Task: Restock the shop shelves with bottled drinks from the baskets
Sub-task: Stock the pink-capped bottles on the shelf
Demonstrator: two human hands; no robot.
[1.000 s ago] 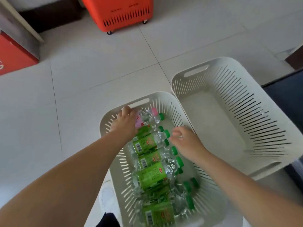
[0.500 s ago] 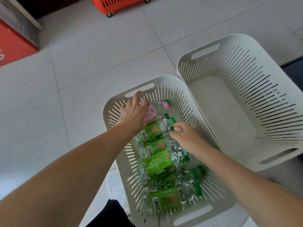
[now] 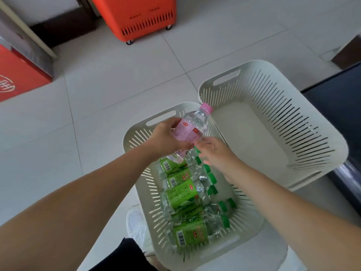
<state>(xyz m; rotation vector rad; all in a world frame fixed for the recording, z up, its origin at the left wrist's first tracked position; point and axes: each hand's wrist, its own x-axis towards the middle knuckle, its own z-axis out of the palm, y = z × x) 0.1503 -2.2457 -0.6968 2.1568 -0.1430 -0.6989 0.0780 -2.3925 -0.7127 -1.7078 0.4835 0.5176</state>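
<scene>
My left hand (image 3: 168,138) grips a clear bottle with a pink label and pink cap (image 3: 192,125), held above the far end of a cream slotted basket (image 3: 246,218). The bottle tilts with its cap pointing up and to the right. Several green-labelled, green-capped bottles (image 3: 183,192) lie side by side in that basket. My right hand (image 3: 215,153) hovers just right of the pink bottle, fingers loosely spread, fingertips close to its label; it holds nothing.
A second cream basket (image 3: 320,133) with no bottles in it stands touching the first on the right. An orange wheeled basket (image 3: 140,18) sits far back on the tiled floor. A red cabinet (image 3: 17,79) is at the left, a dark surface (image 3: 343,106) at the right.
My left hand has lifted the pink-labelled bottle out of the basket and tilted it upward. My right hand rose from the green bottles toward the pink one.
</scene>
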